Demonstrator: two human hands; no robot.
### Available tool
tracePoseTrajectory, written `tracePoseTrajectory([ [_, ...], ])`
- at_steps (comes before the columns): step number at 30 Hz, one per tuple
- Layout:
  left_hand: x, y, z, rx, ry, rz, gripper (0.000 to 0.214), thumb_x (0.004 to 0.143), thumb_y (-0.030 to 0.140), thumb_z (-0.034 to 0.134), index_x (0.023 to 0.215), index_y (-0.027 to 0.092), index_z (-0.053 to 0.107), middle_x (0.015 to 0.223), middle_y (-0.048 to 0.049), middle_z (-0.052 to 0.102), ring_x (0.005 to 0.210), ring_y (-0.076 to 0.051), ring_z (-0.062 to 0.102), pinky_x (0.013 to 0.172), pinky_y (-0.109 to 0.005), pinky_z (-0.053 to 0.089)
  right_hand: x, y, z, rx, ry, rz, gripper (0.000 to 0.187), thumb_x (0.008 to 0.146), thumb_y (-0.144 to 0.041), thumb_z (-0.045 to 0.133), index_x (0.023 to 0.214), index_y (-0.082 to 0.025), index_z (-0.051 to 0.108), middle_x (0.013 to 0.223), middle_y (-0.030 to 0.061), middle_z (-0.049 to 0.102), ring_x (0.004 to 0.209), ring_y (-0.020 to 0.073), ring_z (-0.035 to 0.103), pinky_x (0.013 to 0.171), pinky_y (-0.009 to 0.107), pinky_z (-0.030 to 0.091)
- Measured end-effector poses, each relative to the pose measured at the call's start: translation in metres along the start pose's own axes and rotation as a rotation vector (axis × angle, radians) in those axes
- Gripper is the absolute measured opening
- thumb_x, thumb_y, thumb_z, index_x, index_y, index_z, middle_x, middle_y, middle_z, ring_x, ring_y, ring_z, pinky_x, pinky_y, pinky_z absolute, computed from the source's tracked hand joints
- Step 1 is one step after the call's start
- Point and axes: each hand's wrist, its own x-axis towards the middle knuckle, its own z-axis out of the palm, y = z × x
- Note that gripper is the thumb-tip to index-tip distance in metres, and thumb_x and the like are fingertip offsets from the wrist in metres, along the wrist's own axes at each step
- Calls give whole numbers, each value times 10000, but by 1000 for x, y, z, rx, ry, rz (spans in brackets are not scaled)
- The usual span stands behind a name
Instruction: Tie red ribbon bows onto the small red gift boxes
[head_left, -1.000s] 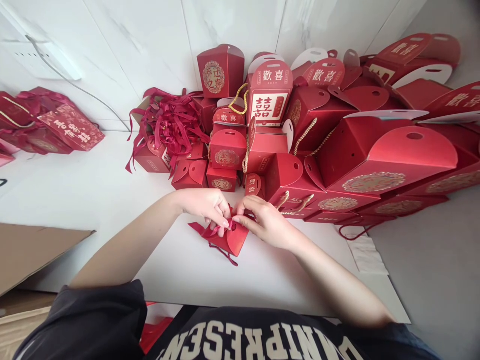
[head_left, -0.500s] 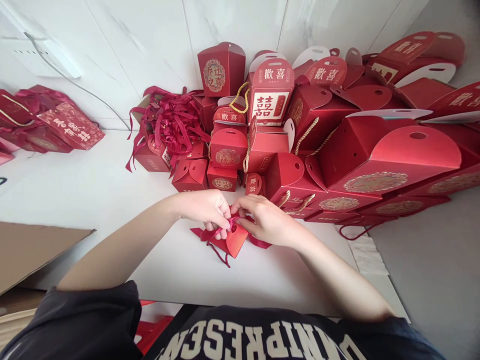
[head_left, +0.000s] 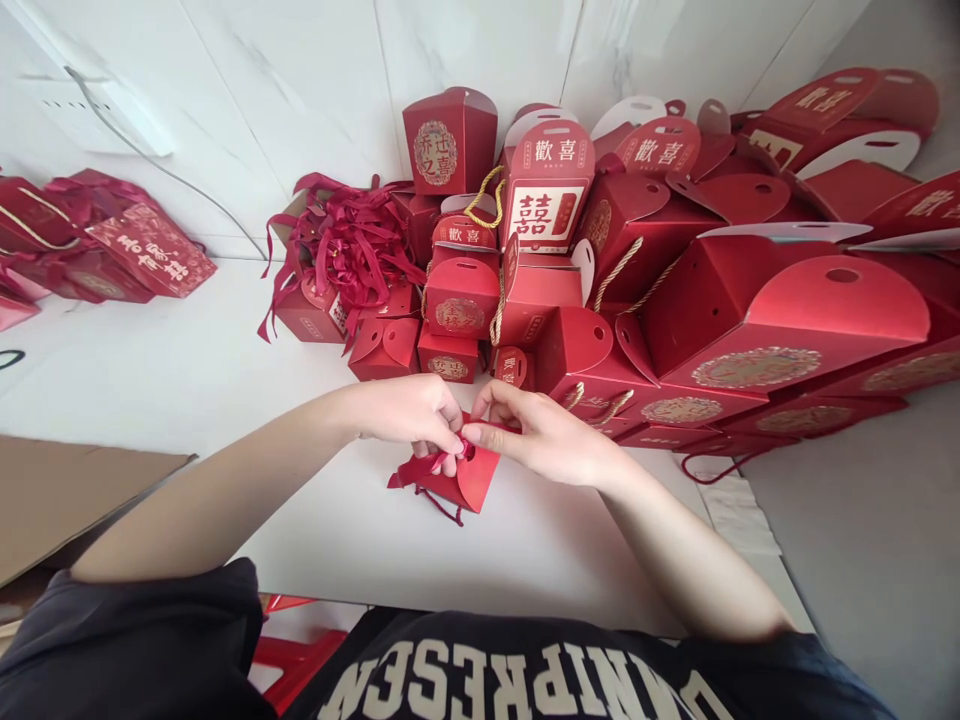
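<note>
A small red gift box stands on the white table under both hands, a dark red cord hanging from its near side. My left hand pinches a dark red ribbon over the top of the box; one ribbon end sticks out to the left. From the other side my right hand meets it, thumb and fingers closed at the ribbon's knot. The fingers partly hide the knot and the box's top.
Red gift boxes are stacked along the wall to the right. A tangle of dark red ribbons lies on boxes at the back. More boxes stand far left. A cardboard flap reaches over the table's left front.
The ribbon end that lay to the right of the box no longer shows there. My right hand's fingers have shifted at the knot; my left hand keeps its pinch.
</note>
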Motion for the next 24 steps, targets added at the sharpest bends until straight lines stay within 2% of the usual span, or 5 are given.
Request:
tracePoseTrajectory([
  [3, -1, 0, 1, -48, 56, 28, 122, 760, 221, 650, 747, 132, 734, 772, -68, 758, 675, -148, 675, 607, -240, 471, 0, 3, 4, -152, 61, 55, 397, 823, -589, 649, 907, -232, 496, 650, -59, 540, 554, 121, 445, 526, 246, 309],
  [11, 11, -20, 7, -271, 75, 22, 180, 751, 294, 734, 793, 119, 748, 779, -98, 769, 688, -174, 710, 656, -281, 542, -14, -5, 6, -556, 72, -158, 218, 812, -212, 714, 950, -199, 547, 941, 62, 661, 798, 206, 606, 595, 274, 332],
  [16, 22, -35, 2, -293, -42, -22, 211, 750, 322, 753, 827, 126, 755, 787, -98, 773, 696, -166, 717, 694, -281, 539, -2, 13, 6, -328, 24, -176, 127, 897, -326, 652, 923, -210, 607, 817, 1, 660, 705, 152, 584, 602, 253, 370],
  [21, 26, -34, -5, -251, -85, -50, 186, 760, 285, 731, 846, 122, 752, 798, -97, 776, 688, -154, 713, 665, -259, 510, 1, 30, 11, -259, 241, -246, 95, 908, -238, 646, 833, -182, 633, 832, 23, 659, 709, 137, 577, 647, 248, 419],
  [24, 26, -31, -4, -251, -97, -39, 170, 750, 261, 716, 837, 117, 738, 763, -91, 767, 659, -158, 700, 637, -266, 504, -6, 35, 18, -288, 241, -364, 82, 912, -235, 642, 847, -186, 645, 818, 32, 652, 710, 146, 584, 633, 250, 434],
])
